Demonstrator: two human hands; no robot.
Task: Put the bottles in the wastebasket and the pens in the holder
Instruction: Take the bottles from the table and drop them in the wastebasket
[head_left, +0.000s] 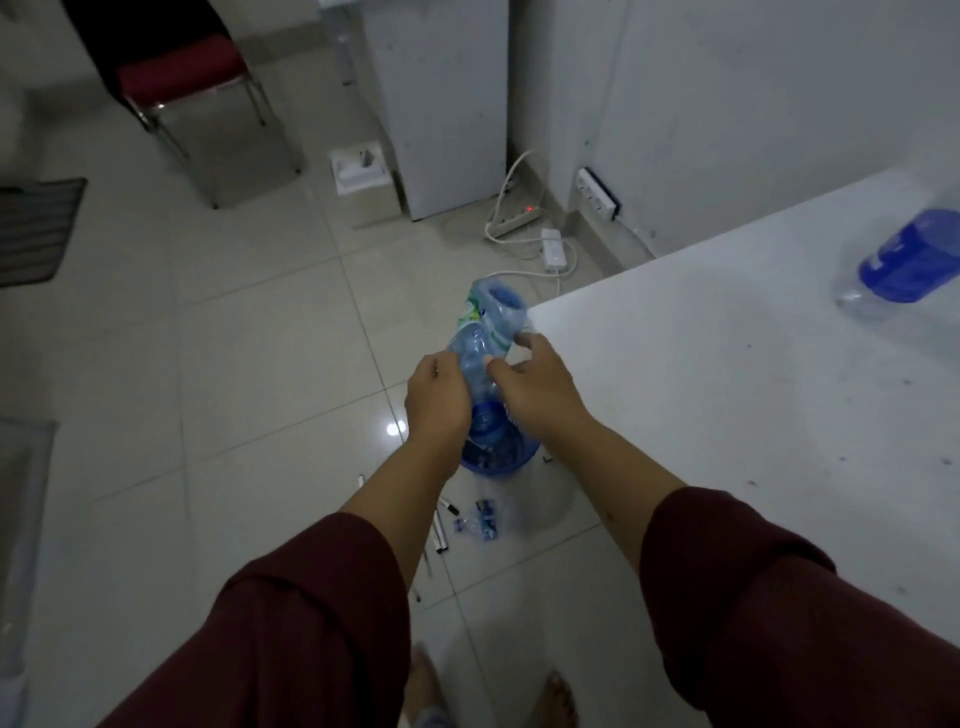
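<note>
**Bottles over the wastebasket, pens not yet collected**

The person holds a crushed clear bottle (485, 338) with both hands, directly above the blue wastebasket (496, 460) on the floor. The left hand (436, 400) is curled around its lower part, and the right hand (535, 387) pinches its side. The bottle is transparent with a green-and-white label, and it looks dented. Probably it goes in next. Another bottle (906, 260) lies on the white table (727, 389). Several pens (440, 530) lie on the floor near the wastebasket. No holder is visible.
</note>
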